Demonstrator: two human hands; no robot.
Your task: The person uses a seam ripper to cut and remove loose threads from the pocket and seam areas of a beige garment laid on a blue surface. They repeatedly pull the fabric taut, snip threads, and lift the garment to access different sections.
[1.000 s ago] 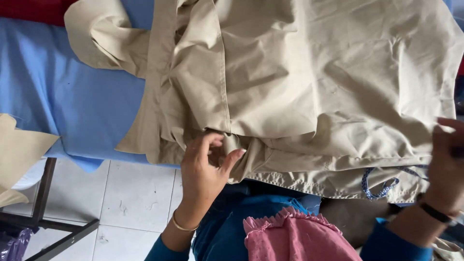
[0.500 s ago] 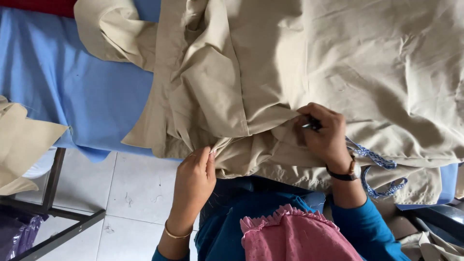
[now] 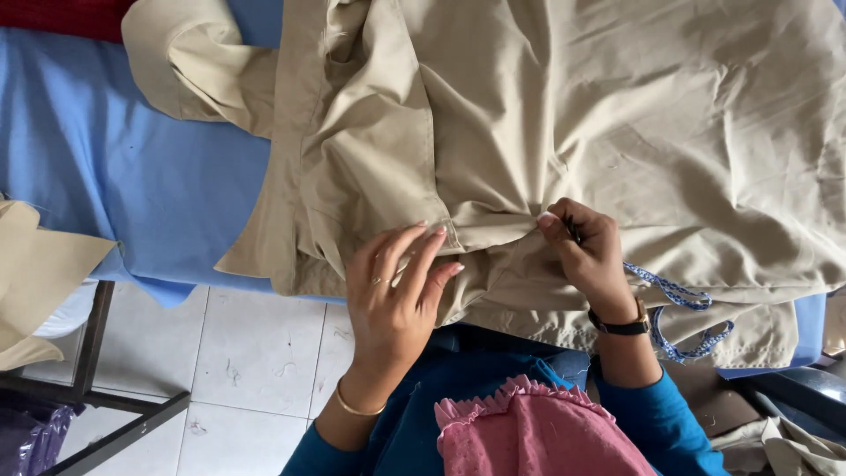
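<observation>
Here is the left hand (image 3: 392,291), fingers spread and flat, pressing down on the beige garment (image 3: 546,132) right at a stitched hem edge near the front of the bench (image 3: 132,176). The right hand (image 3: 589,251) sits just beside it, to the right, fingers curled and pressed together, pinching a fold of the same cloth; a thin dark tool (image 3: 573,231) pokes out between those fingers, too small to tell what kind. The garment lies crumpled and bunched across the blue-covered bench, its lower edge spilling over the near side toward the person's lap. A blue patterned cord (image 3: 683,304) loops out from under the cloth by the right wrist, close to a dark wristwatch (image 3: 621,326). A thin gold bangle (image 3: 357,408) circles the left wrist. Off to the left, another beige piece (image 3: 40,273) hangs over the bench corner, well apart from both hands, with the tiled floor (image 3: 256,353) below.
</observation>
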